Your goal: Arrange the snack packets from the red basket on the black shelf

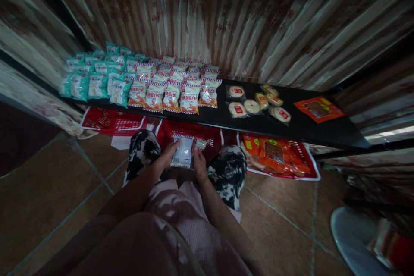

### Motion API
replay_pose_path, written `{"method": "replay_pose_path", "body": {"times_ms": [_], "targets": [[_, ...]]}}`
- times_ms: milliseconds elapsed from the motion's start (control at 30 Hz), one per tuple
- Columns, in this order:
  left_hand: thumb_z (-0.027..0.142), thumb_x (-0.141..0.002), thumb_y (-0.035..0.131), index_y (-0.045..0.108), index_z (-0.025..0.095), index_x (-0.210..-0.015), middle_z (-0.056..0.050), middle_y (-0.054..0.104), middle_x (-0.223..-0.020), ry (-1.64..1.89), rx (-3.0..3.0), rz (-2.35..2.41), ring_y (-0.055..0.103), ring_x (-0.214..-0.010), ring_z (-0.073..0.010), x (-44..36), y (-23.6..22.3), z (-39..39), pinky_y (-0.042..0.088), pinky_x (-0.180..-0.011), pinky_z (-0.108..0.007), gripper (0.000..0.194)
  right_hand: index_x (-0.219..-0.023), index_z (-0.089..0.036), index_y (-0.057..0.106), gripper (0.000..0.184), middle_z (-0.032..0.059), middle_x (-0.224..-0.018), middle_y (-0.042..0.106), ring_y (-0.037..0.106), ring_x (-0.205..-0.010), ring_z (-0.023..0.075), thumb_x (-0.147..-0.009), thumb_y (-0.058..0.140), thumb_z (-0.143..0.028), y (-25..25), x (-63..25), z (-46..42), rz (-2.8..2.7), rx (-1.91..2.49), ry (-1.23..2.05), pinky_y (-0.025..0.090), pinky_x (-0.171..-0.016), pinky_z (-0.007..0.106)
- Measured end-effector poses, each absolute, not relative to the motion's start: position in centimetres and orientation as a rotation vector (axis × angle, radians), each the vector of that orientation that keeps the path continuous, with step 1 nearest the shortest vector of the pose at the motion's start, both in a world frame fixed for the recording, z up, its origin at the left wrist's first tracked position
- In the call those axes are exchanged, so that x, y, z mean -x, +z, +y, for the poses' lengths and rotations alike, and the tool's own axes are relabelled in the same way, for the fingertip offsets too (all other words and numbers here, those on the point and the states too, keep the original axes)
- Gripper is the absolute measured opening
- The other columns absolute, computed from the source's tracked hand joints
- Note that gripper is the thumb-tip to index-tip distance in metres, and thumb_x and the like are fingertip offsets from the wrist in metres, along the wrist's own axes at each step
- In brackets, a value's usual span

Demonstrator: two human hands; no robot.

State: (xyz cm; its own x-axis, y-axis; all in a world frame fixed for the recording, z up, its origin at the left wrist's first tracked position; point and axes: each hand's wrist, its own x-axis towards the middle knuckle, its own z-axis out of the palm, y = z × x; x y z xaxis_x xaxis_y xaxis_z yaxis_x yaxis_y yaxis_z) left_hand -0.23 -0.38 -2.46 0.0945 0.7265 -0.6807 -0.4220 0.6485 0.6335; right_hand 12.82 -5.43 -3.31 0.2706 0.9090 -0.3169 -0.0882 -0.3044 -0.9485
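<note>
My left hand (169, 152) is closed on the edge of a snack bag (183, 151) with a striped end, its pale back side facing up between my knees. In my right hand (199, 160) a second, smaller-looking snack packet (201, 143) is gripped, partly hidden by the fingers; its print is too dark to read. Ahead on the black shelf stand rows of white-and-red snack bags (171, 95) with striped ends. Teal snack bags (98, 85) stand to their left.
Round packaged crackers (237, 109) and an orange packet (318, 108) lie on the right of the black shelf (207, 117). Beneath it are red baskets (127, 121), the right basket (315, 171) holding orange packets (278, 155). A grey-blue round object (351, 233) is at lower right.
</note>
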Motion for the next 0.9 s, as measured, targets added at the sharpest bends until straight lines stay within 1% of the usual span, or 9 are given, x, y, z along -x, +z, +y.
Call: {"method": "replay_pose_path", "body": {"times_ms": [33,100,267,367,500,567,700,900], "targets": [[0.043,-0.075,0.071,0.067,0.013,-0.091,-0.008,0.069,-0.069,0.857,-0.315,1.178,0.068,-0.062,-0.021,0.2,-2.4,-0.5,0.055,-0.062,-0.032,0.034,-0.106,-0.018,0.068,0.058,0.0053,-0.094,0.072,0.064,-0.09,0.0222,-0.076,0.051,-0.065,-3.3,-12.8,-5.3,-0.726,1.468,1.336,0.049,-0.083,0.033],[0.041,-0.074,0.072,0.067,0.013,-0.093,-0.008,0.07,-0.071,0.842,-0.326,1.148,0.068,-0.064,-0.0211,0.1,-2.2,-0.7,0.055,-0.063,-0.032,0.035,-0.104,-0.017,0.069,0.061,0.0043,-0.09,0.073,0.065,-0.085,0.0217,-0.072,0.055,-0.067,-3.2,-12.7,-5.3,-0.666,1.4,1.437,0.05,-0.08,0.031],[0.04,-0.068,0.076,0.067,0.012,-0.095,-0.008,0.072,-0.075,0.852,-0.39,1.093,0.069,-0.068,-0.0217,0.1,-1.8,-0.8,0.055,-0.064,-0.031,0.04,-0.098,-0.014,0.07,0.062,0.004,-0.079,0.073,0.066,-0.078,0.0221,-0.063,0.066,-0.065,-2.7,-12.3,-5.4,-0.623,1.374,1.432,0.051,-0.074,0.031],[0.043,-0.064,0.078,0.067,0.014,-0.094,-0.007,0.072,-0.077,0.879,-0.422,1.09,0.068,-0.07,-0.021,0.0,-1.7,-0.7,0.054,-0.066,-0.03,0.044,-0.1,-0.014,0.07,0.064,0.0035,-0.076,0.072,0.066,-0.075,0.0218,-0.06,0.07,-0.063,-2.5,-12.3,-5.3,-0.585,1.342,1.409,0.051,-0.071,0.031],[0.057,-0.062,0.075,0.067,0.014,-0.088,-0.007,0.071,-0.075,0.951,-0.498,1.181,0.067,-0.07,-0.0201,-0.3,-1.7,-0.5,0.053,-0.067,-0.03,0.051,-0.1,-0.014,0.07,0.063,0.0026,-0.076,0.072,0.065,-0.071,0.0202,-0.06,0.071,-0.062,-2.4,-12.4,-5.3,-0.626,1.343,1.403,0.051,-0.068,0.03],[0.06,-0.059,0.074,0.067,0.014,-0.085,-0.006,0.07,-0.073,0.987,-0.531,1.248,0.066,-0.068,-0.0197,-0.4,-1.9,-0.4,0.052,-0.067,-0.03,0.053,-0.098,-0.014,0.07,0.062,0.0024,-0.076,0.072,0.065,-0.069,0.0195,-0.06,0.071,-0.062,-2.4,-12.4,-5.4,-0.654,1.358,1.392,0.051,-0.068,0.03],[0.063,-0.056,0.073,0.066,0.016,-0.08,-0.004,0.068,-0.068,1.022,-0.549,1.317,0.064,-0.064,-0.0183,-0.4,-2.4,-0.3,0.05,-0.064,-0.03,0.054,-0.094,-0.014,0.071,0.061,0.0023,-0.073,0.071,0.064,-0.067,0.0193,-0.061,0.068,-0.064,-2.8,-12.4,-5.3,-0.639,1.383,1.403,0.05,-0.066,0.029],[0.064,-0.057,0.071,0.064,0.016,-0.071,0.0,0.063,-0.06,1.037,-0.589,1.387,0.058,-0.057,-0.0151,-0.3,-2.8,0.0,0.046,-0.059,-0.027,0.05,-0.086,-0.013,0.072,0.059,0.0022,-0.07,0.07,0.063,-0.072,0.0196,-0.064,0.061,-0.067,-3.5,-12.7,-5.0,-0.637,1.488,1.322,0.049,-0.068,0.028]]}}
